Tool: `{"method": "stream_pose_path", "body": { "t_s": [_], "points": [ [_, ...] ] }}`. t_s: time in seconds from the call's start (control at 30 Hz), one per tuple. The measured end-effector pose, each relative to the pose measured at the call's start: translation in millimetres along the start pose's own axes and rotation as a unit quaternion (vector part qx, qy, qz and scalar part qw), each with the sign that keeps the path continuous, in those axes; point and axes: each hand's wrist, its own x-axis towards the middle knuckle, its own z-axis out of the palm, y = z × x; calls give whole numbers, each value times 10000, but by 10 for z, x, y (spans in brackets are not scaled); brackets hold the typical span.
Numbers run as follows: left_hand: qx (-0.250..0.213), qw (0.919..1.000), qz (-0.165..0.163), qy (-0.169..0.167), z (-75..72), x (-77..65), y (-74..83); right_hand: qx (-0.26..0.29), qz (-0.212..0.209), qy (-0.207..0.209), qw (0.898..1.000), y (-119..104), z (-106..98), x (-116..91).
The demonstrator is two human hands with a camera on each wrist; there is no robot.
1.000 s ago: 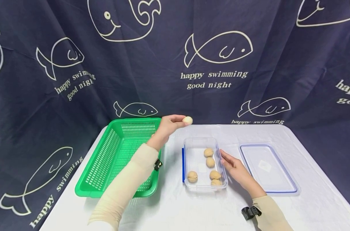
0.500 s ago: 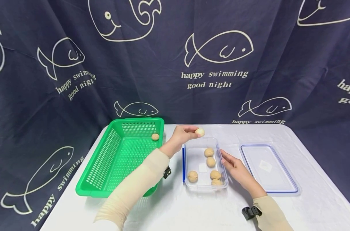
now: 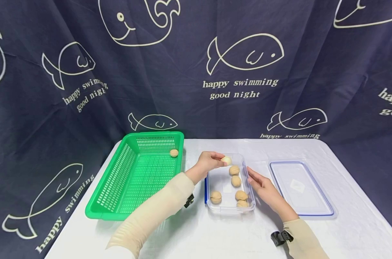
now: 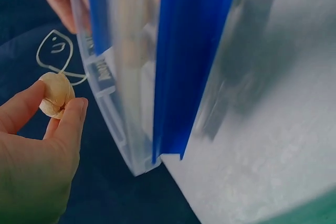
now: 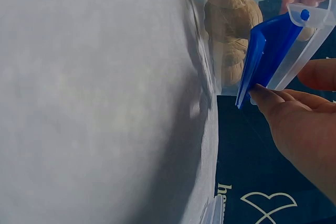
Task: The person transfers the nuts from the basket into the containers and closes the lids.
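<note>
Carrying a walnut (image 3: 226,160) pinched in its fingers, the left hand (image 3: 207,163) has moved from above the green basket (image 3: 118,187) to the clear container's (image 3: 229,210) far rim, while the flat, relaxed right hand (image 3: 263,189) stays against its side.

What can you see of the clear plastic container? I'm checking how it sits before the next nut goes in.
The clear plastic container is a lidless rectangular tub with blue latch flaps on its sides, upright on the white table. Five walnuts lie inside. The right hand rests against its right wall; the left hand pinches another walnut above its far end.
</note>
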Motion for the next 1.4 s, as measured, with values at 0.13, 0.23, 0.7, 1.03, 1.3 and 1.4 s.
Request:
{"method": "stream_pose_path", "body": {
  "t_s": [0.13, 0.23, 0.7, 1.03, 1.3, 1.4],
  "points": [
    [184, 9998, -30, 48, 91, -9, -80, -7, 3, -2, 10000, -5, -8, 0],
    [281, 9996, -71, 56, 155, -9, -136, 11, 20, -37, 10000, 5, -12, 3],
    [555, 9980, -164, 263, 346, 57, -288, 87, -6, -79, 9999, 55, -8, 19],
    [471, 9982, -155, 350, 348, 127, -278, 25, -9, -33, 10000, 46, -6, 18],
    [298, 9986, 78, 435, 208, 123, -69, 21, 20, -24, 10000, 12, -10, 8],
    [152, 9985, 316, 412, 107, 112, 77, -10, 20, -25, 10000, -9, -12, -2]
  ]
}}
